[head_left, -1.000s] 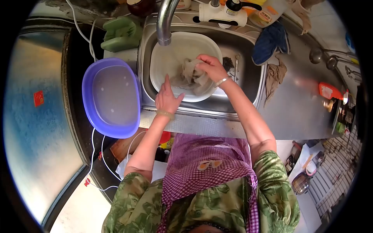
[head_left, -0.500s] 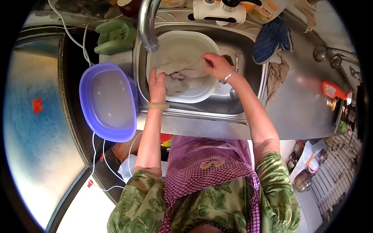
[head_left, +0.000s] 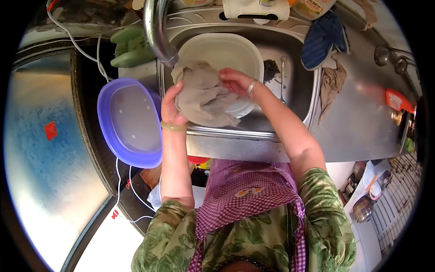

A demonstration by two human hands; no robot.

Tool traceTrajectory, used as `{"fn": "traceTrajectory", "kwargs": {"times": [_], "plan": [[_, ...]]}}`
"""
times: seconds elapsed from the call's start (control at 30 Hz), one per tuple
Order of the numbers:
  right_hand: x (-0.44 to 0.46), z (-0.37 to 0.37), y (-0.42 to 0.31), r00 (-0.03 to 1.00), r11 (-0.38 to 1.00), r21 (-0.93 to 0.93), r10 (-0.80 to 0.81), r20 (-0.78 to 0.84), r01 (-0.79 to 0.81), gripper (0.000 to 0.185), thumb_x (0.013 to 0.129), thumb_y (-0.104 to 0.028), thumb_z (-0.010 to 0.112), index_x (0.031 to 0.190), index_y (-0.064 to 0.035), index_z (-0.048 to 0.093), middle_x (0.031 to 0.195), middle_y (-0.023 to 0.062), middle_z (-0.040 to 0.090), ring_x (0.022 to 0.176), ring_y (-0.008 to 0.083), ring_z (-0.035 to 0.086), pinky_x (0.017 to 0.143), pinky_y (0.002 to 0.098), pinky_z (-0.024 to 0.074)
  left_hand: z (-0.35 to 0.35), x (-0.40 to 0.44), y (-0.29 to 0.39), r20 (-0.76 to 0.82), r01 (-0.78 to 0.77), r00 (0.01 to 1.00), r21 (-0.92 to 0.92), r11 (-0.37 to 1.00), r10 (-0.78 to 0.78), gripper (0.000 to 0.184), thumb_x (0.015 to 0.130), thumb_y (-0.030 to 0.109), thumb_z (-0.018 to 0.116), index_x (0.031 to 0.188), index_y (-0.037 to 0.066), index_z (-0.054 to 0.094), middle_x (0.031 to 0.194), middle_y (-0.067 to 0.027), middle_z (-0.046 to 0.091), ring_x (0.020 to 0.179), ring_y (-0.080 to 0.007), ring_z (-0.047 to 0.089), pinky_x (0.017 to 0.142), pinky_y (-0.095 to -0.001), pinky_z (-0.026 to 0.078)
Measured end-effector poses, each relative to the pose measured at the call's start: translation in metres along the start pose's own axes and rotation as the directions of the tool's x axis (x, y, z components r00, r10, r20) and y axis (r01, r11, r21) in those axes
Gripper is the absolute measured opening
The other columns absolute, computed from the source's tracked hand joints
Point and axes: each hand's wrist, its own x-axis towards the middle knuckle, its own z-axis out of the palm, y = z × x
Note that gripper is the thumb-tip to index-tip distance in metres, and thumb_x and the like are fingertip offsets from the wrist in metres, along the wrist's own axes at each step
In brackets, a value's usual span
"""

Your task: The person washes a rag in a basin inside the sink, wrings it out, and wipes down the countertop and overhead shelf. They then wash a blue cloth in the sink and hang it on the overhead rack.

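Observation:
A wet greyish-beige cloth [head_left: 204, 97] is lifted and bunched up over a white basin [head_left: 247, 49] in the steel sink [head_left: 299, 84]. My left hand [head_left: 172, 104] grips its left edge, thumb uppermost, some fingers hidden beneath the fabric. On the far right side, my right hand [head_left: 236, 82] has its bent fingers at the cloth's upper edge; the fingertips are partly hidden. The cloth's lower end hangs over the front rim of the basin and sink. Part of the basin is covered by the cloth.
The faucet [head_left: 158, 36] curves down just above my left hand. On the left stands a purple tub [head_left: 103, 122] of cloudy water. Dark scraps [head_left: 271, 70] and a spoon-like utensil [head_left: 283, 79] lie in the sink's right side. A blue mitt [head_left: 322, 41] and brown rag [head_left: 332, 86] rest on the counter.
The cloth has come up out of the basin and bunched between my hands. My left hand has shifted slightly left, my right hand slightly left and down. The view has shifted a little.

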Motion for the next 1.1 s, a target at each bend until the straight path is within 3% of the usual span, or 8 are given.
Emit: {"fn": "traceTrajectory", "kwargs": {"times": [0.1,0.23,0.33,0.37,0.43,0.8,1.0,1.1], "plan": [[-0.027,0.016,-0.028,0.974,0.874,-0.485,-0.104,-0.201,-0.007,0.051,0.088,-0.035,0.067,0.125,-0.0016,0.054,0.11,0.0088,0.061,0.102,0.0192,0.06,0.091,0.0343,0.0475,-0.012,0.009,-0.007,-0.163,0.012,0.987,0.115,0.993,0.007,0.045,0.096,0.026,0.054,0.133,0.0,0.05,0.131,-0.0151,0.058,0.122,-0.0281,0.055,0.105,-0.042,0.042],[-0.045,0.033,-0.05,0.692,0.251,-0.965,-0.684,-0.231,-0.075,0.054,0.085,-0.04,0.071,0.121,-0.0029,0.058,0.111,0.0122,0.063,0.099,0.0211,0.061,0.087,0.0348,0.049,-0.006,0.008,-0.023,-0.263,-0.055,0.958,0.231,0.971,0.117,0.039,0.098,0.03,0.054,0.129,0.007,0.054,0.126,-0.0099,0.06,0.121,-0.0245,0.054,0.104,-0.0397,0.041],[-0.063,0.067,-0.057,0.922,0.528,-0.833,-0.383,-0.063,0.162,0.053,0.081,-0.041,0.074,0.114,-0.0018,0.062,0.105,0.0143,0.065,0.093,0.0238,0.064,0.082,0.0356,0.0508,-0.019,0.017,-0.044,-0.212,-0.157,0.937,0.455,0.877,0.278,0.025,0.096,0.019,0.059,0.119,0.009,0.057,0.113,-0.005,0.064,0.104,-0.0158,0.06,0.091,-0.0321,0.047],[-0.063,0.075,-0.047,0.886,0.3,-0.929,-0.46,0.058,0.217,0.042,0.082,-0.034,0.075,0.103,0.0002,0.065,0.089,0.0132,0.067,0.08,0.0216,0.063,0.075,0.034,0.0511,-0.024,0.019,-0.048,-0.221,-0.117,0.938,0.52,0.846,0.266,0.022,0.095,0.016,0.061,0.115,0.009,0.058,0.109,-0.0036,0.065,0.099,-0.0135,0.061,0.086,-0.0298,0.049],[-0.061,0.072,-0.046,0.909,0.445,-0.877,-0.416,-0.023,0.182,0.035,0.083,-0.029,0.075,0.099,0.0012,0.066,0.082,0.0113,0.066,0.074,0.0175,0.061,0.071,0.0323,0.0502,-0.019,0.024,-0.051,-0.258,-0.09,0.928,0.549,0.831,0.271,0.02,0.089,0.006,0.068,0.105,0.009,0.056,0.101,-0.0025,0.065,0.087,-0.0064,0.06,0.064,-0.0181,0.044],[-0.066,0.048,-0.06,0.808,0.912,-0.048,-0.385,-0.445,0.408,0.018,0.09,-0.019,0.067,0.105,-0.0114,0.062,0.073,-0.0064,0.056,0.06,0.0076,0.052,0.056,0.0235,0.0423,-0.002,0.016,-0.041,-0.323,-0.189,0.862,0.51,0.839,0.39,0.022,0.085,0.003,0.072,0.097,0.01,0.056,0.09,0.0028,0.057,0.081,-0.0068,0.054,0.079,-0.0197,0.041],[-0.106,0.098,-0.132,0.933,0.943,-0.051,-0.333,-0.133,0.33,0.012,0.09,-0.016,0.067,0.088,-0.0109,0.056,0.065,-0.0065,0.047,0.045,0.0031,0.034,0.04,0.0224,0.0221,0.04,-0.013,-0.03,-0.139,-0.396,0.737,0.704,0.589,0.662,0.035,0.082,0.005,0.075,0.111,0.006,0.054,0.098,-0.0023,0.058,0.09,-0.0097,0.055,0.082,-0.0238,0.044],[-0.105,0.122,-0.126,0.976,0.942,0.272,-0.215,0.036,0.197,0.009,0.091,-0.016,0.066,0.091,-0.0089,0.059,0.067,-0.0043,0.051,0.048,0.0033,0.039,0.042,0.0208,0.0265,0.054,-0.01,-0.031,0.117,-0.423,0.749,0.843,0.334,0.653,0.057,0.082,0.008,0.074,0.131,0.004,0.045,0.105,-0.0058,0.058,0.099,-0.015,0.056,0.087,-0.0271,0.045]]}}
